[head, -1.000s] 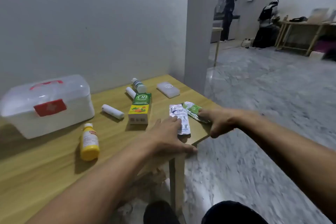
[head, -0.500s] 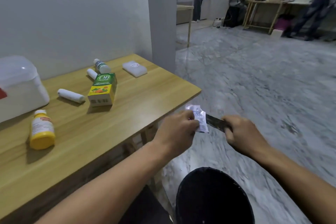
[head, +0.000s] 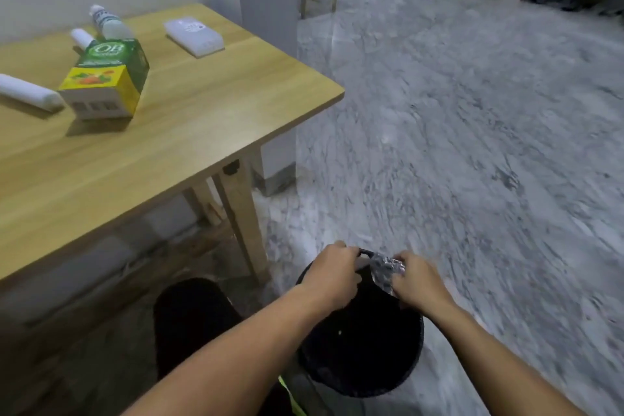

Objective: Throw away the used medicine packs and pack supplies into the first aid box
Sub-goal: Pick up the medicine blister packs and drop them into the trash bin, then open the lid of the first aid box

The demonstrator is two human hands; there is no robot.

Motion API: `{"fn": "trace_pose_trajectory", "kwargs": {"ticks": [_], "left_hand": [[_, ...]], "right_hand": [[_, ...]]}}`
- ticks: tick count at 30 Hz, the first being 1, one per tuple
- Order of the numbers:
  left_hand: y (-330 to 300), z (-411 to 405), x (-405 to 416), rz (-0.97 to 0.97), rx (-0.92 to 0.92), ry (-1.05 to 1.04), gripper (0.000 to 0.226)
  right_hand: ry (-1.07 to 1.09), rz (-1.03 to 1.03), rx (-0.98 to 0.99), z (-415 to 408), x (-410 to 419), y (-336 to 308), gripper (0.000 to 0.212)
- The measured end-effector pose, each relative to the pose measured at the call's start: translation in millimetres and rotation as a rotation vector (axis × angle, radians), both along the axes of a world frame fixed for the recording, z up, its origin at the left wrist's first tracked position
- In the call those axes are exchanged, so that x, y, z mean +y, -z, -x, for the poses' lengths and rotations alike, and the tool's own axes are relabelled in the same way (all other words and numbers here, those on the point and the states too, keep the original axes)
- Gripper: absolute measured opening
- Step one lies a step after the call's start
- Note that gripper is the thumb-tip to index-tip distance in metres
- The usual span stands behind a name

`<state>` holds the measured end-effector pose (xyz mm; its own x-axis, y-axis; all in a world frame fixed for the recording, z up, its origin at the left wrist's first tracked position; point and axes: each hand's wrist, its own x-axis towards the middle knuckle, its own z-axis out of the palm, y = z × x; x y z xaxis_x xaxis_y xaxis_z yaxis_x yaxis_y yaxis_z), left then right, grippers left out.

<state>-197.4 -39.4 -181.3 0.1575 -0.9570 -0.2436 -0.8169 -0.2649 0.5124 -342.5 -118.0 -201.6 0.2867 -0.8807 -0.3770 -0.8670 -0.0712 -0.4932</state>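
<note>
Medicine packs (head: 385, 269): crumpled foil pinched in right hand (head: 417, 282), above black bin (head: 363, 355). Left to right: supplies on table (head: 189, 132), green box (head: 106, 78) among them; left hand (head: 332, 275) curled, contents unclear. Step: discarding. Next: release over bin, then pack supplies.

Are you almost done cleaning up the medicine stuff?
Not yet. No pack shows in the black bin, whose inside is too dark to see. In hand: the right hand holds a crumpled foil medicine pack over it; the left hand is beside it. Left: the green and yellow box, bandage roll, small bottle and white pack sit unpacked on the table.
</note>
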Motion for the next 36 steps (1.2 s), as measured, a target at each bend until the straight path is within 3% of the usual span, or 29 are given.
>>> {"fn": "trace_pose_trajectory", "kwargs": {"ticks": [3,6,10,19,24,26,36], "left_hand": [[0.7,-9.8,1.9,-0.094,-0.010,-0.031,0.057],[-8.7,-26.0,1.3,-0.118,-0.100,-0.011,0.055],[-42.4,-49.5,-6.2,-0.152,-0.180,0.008,0.057],[-165.6,-96.5,-15.3,-0.144,-0.257,0.048,0.049],[-239.6,-127.2,11.8,-0.060,-0.062,-0.066,0.036],[-260.3,-144.0,28.5,-0.019,-0.005,-0.130,0.050],[-305.9,-241.8,141.2,0.008,-0.228,-0.455,0.050]], "right_hand": [[-0.061,-0.042,0.106,1.1,-1.7,8.5,0.040],[-0.088,-0.046,0.125,-4.2,-10.3,5.3,0.051],[-0.192,0.001,0.039,-28.8,-26.2,-26.1,0.049],[-0.625,0.145,0.007,-109.2,-39.9,-181.2,0.049],[-0.716,0.241,0.006,-151.9,-34.7,-254.0,0.048],[-0.742,0.255,-0.008,-170.4,-27.8,-275.3,0.048],[-0.938,0.394,-0.112,-286.3,39.2,-324.4,0.036]]}}
